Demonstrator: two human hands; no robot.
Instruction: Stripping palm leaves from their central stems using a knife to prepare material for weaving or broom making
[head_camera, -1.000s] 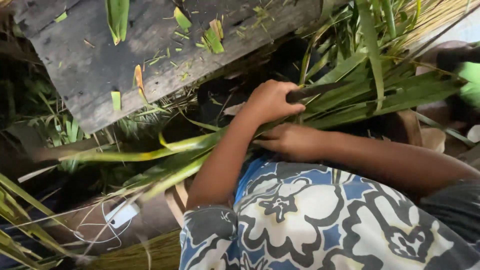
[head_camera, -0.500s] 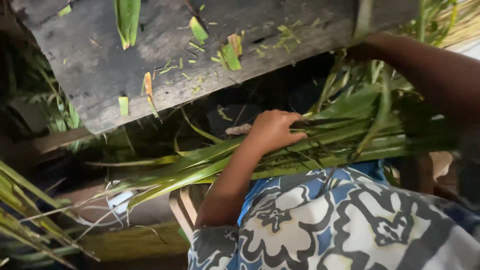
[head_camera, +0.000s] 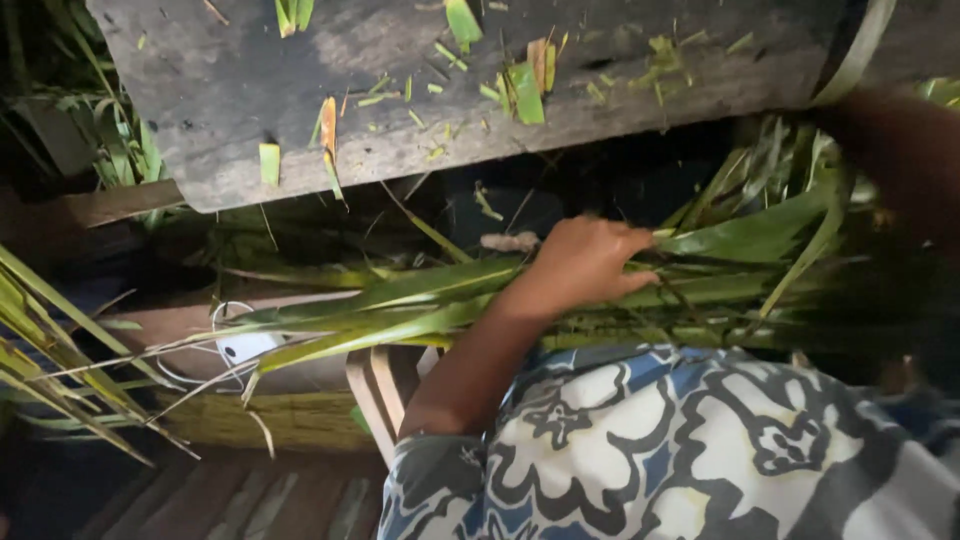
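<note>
While the left hand (head_camera: 585, 262) lies palm down on the bundle of long green leaves (head_camera: 420, 305), its fingers curl over the leaves and press them, so the hand is half closed on the bundle. The bundle runs across the view, just below the near edge of the grey wooden board (head_camera: 400, 90), with only a narrow dark gap between them. The leaf tips reach out freely to the left. Of the right side only a dark forearm (head_camera: 900, 150) shows at the upper right; its hand is hidden, so its state cannot be told. The patterned blue and white shirt (head_camera: 680, 450) fills the lower right corner.
</note>
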